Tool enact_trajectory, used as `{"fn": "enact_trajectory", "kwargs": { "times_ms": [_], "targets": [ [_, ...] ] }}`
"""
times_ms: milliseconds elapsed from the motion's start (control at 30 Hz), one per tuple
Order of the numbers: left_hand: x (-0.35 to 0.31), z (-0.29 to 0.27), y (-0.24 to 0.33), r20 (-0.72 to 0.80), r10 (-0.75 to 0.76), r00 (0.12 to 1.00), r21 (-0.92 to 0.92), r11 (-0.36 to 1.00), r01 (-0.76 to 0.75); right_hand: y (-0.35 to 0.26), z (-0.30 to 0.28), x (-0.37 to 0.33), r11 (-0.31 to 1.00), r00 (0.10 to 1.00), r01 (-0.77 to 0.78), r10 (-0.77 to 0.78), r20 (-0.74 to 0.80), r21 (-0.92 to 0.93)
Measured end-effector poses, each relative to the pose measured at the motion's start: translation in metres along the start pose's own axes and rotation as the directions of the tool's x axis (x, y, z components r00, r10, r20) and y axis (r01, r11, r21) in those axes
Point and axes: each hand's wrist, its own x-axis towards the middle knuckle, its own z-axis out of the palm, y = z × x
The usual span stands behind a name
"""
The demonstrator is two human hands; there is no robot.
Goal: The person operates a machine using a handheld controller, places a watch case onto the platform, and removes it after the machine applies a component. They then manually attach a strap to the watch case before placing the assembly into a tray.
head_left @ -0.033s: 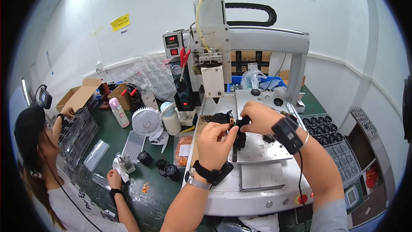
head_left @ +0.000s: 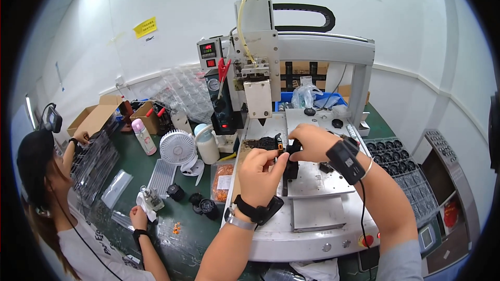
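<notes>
Black plastic part sits over the machine's metal plate, pinched between both your hands. Your left hand clamps its near edge with fingertips; your right hand grips the top. Looks light, rigid, small; probably easy to fumble. Hold by the outer edges, near the orange tab.

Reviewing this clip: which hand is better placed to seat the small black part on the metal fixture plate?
Probably the right hand: it lies over the black part above the plate; the left hand pinches nearer the plate's edge.
</notes>
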Motion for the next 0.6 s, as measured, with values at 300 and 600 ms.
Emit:
{"fn": "enact_trajectory", "kwargs": {
  "times_ms": [300, 600],
  "targets": [
    [-0.003, -0.011, 0.006, -0.050, -0.066, 0.997, -0.153, 0.986, 0.058, -0.016, 0.011, 0.012, 0.997, 0.997, -0.010, 0.015, 0.071, -0.073],
    [0.000, -0.015, 0.005, -0.051, -0.092, 0.994, -0.229, 0.970, 0.078, -0.010, 0.010, 0.008, 0.999, 0.998, -0.001, -0.001, 0.069, 0.036]
  ]
}}
